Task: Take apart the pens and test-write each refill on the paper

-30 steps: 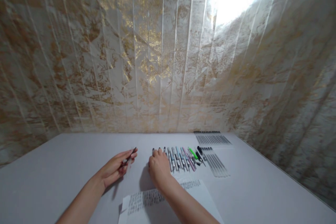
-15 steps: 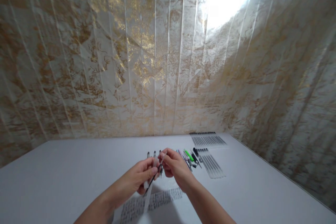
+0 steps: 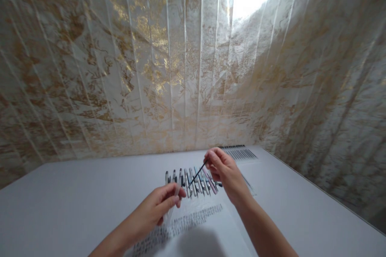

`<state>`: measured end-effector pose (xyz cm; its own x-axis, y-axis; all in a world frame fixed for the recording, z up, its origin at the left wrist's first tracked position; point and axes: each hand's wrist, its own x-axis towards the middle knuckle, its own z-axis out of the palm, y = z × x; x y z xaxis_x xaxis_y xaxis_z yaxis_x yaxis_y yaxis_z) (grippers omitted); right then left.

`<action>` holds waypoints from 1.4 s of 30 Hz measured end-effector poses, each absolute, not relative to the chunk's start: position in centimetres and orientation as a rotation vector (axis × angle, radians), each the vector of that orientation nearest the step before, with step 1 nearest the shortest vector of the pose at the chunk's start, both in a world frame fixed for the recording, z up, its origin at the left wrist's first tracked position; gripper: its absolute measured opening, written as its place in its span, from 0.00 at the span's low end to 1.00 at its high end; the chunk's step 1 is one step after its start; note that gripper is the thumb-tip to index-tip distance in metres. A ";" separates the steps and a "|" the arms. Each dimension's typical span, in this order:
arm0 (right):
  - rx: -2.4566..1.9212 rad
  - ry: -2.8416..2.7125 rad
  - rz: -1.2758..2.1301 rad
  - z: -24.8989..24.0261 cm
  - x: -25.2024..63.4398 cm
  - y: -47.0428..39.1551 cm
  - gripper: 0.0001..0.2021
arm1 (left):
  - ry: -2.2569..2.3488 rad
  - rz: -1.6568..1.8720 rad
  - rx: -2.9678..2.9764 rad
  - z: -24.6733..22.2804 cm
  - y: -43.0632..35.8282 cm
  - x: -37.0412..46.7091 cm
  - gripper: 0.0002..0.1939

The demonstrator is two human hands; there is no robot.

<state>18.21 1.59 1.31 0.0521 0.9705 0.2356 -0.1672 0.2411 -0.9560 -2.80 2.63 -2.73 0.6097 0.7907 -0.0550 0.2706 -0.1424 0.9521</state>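
My right hand (image 3: 223, 168) pinches one end of a thin black pen refill (image 3: 198, 174), which slants down to the left over a row of pens (image 3: 195, 189). Lower and to the left, my left hand (image 3: 161, 205) has its fingers closed on a narrow translucent plastic sleeve (image 3: 170, 216) that hangs down from the grip. The hands are apart, with the refill's lower end just right of my left fingertips. Under them lies a sheet of paper (image 3: 188, 225) covered in dark handwriting.
Several pens lie side by side on the white table (image 3: 90, 192). A row of dark refills (image 3: 243, 154) rests at the back right, partly behind my right hand. A patterned, shiny sheet (image 3: 150, 68) rises behind the table.
My right hand has moved up and to the right with the black refill, away from my left hand. My left hand keeps the translucent sleeve. More of the pen row now shows.
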 end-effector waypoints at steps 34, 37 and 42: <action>-0.697 -0.894 1.507 -3.3 17.0 3.4 0.14 | 1.013 0.676 1.531 -2.2 2.4 -2.0 0.26; -0.666 -0.861 1.545 -3.4 16.9 3.4 0.13 | 0.997 0.680 1.548 -2.2 2.3 -2.0 0.25; -0.669 -0.892 1.579 -2.8 16.7 2.8 0.18 | 0.961 0.683 1.589 -2.1 2.2 -2.0 0.23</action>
<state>16.70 2.85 -2.79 -0.1922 0.9802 0.0486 -0.5476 -0.0660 -0.8341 -1.96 2.17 -2.10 0.5041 0.8616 -0.0591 0.2281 -0.0668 0.9713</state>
